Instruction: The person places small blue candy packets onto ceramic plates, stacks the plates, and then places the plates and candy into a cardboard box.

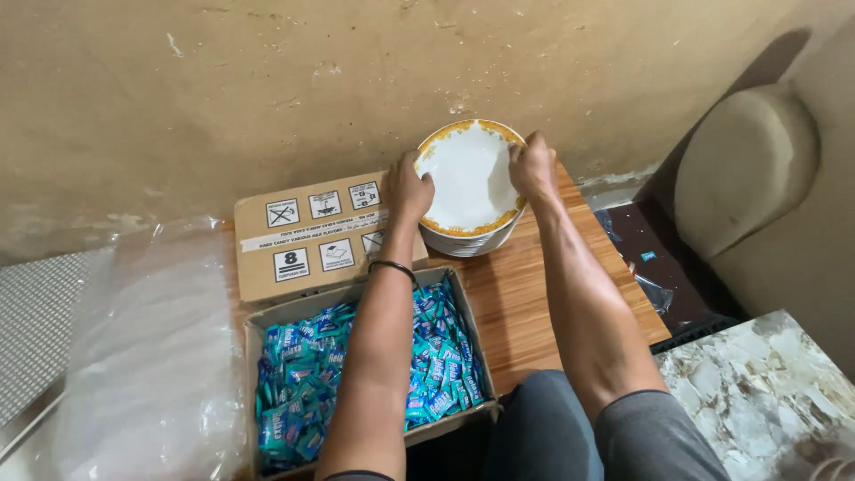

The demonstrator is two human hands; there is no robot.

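Both hands grip opposite rims of the white ceramic plate with a yellow border (469,178), tilted atop a plate stack on the wooden table (534,294): left hand (408,189), right hand (533,167), fingers closed. It looks stiff, breakable and slick-glazed, so I'd hold the edges.

Both hands, left (408,190) and right (533,167), grip tilted top plate (468,178); stack (468,242) beneath, probably plates.
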